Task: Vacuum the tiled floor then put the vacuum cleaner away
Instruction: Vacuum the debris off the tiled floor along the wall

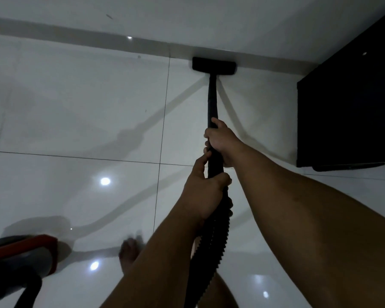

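Two bare hands grip one black vacuum wand (212, 101), whose long axis runs almost straight away from the camera, tilted slightly so that its far end lies a little left of the near end. Right hand (220, 142): wrapped around the wand at about mid-length, fingers closed on the tube. Left hand (206, 192): closed around the lower end of the wand, where the rigid tube meets the ribbed black hose (211, 245); the thumb lies up along the tube. Floor nozzle (213, 65): a flat black bar set crosswise to the wand, resting on the glossy white tiled floor (76, 107) and touching the grey skirting (76, 33) at the foot of the wall. Hose: it trails down and back toward the camera between the forearms. Vacuum cleaner body (20, 256), red and grey, stands on the tiles at lower left, well apart from the nozzle. Dark cabinet (351, 103): at right, near the nozzle. A bare foot (129, 254) appears blurred. No brand or writing is legible.
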